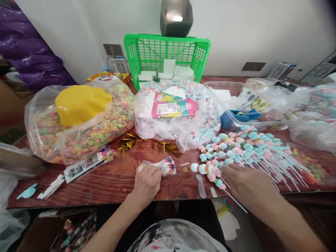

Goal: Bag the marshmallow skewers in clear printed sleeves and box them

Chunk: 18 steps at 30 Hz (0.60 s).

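- Left hand [147, 181] rests on printed wrapper [168, 166] on the tabletop [102, 185], perhaps steadying it
- Right hand [241, 179] touches marshmallow skewers [237, 151], piled rightward, seemingly for easy reach
- Cannot tell whether either hand's fingers clamp

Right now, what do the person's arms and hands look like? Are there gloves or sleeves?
The left hand and right hand are both bare, with no gloves. The forearms are bare too, as far as the picture shows: no sleeves, watch or bracelet. I can't make out any rings.
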Motion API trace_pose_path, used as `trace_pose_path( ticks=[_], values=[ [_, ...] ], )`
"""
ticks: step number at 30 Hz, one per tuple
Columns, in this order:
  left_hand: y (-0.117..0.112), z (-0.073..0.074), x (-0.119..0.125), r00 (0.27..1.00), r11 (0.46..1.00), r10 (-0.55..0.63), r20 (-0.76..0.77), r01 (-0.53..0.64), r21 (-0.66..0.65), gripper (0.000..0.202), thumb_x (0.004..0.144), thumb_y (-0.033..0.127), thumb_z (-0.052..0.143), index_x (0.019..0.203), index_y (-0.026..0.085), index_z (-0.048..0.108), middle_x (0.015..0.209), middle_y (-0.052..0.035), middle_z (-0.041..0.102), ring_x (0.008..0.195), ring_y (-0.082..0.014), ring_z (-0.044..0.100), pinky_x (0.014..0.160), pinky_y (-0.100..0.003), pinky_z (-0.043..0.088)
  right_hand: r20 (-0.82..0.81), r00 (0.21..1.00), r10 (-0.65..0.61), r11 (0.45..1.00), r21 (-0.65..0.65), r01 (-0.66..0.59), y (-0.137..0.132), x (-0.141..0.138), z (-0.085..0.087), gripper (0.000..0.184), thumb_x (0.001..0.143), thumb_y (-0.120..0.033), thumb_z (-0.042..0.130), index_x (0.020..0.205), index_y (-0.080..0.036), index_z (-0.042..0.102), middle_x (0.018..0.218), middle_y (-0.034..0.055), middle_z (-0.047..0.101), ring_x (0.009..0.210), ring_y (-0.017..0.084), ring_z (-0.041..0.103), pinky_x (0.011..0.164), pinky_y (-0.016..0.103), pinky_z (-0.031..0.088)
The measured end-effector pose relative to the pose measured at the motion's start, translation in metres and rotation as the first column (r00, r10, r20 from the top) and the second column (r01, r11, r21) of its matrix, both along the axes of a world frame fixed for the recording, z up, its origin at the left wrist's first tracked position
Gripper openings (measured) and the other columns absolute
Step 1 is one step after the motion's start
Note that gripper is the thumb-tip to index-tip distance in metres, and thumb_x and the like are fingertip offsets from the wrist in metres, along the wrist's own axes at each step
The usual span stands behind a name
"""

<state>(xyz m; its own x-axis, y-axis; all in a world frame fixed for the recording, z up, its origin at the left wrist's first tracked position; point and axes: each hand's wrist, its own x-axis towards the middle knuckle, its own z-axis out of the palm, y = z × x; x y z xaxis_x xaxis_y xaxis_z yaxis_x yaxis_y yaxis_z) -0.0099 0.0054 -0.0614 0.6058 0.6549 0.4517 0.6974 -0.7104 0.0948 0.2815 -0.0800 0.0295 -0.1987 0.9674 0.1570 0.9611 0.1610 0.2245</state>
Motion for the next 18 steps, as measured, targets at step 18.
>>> trace_pose_path(
  ticks=[18],
  values=[
    [0.005,0.003,0.000,1.000,0.984,0.002,-0.001,-0.002,-0.177,0.016,0.086,0.011,0.052,0.079,0.016,0.066,0.083,-0.0068,0.064,0.084,-0.0219,0.053,0.076,-0.034,0.045,0.185,0.953,0.240,0.945,-0.269,-0.186,0.049,-0.038,0.028,0.020,0.066,0.002,0.058,0.066,-0.018,0.059,0.065,0.0066,0.064,0.058,0.020,0.058,0.052,0.031,0.023]
  ],
)
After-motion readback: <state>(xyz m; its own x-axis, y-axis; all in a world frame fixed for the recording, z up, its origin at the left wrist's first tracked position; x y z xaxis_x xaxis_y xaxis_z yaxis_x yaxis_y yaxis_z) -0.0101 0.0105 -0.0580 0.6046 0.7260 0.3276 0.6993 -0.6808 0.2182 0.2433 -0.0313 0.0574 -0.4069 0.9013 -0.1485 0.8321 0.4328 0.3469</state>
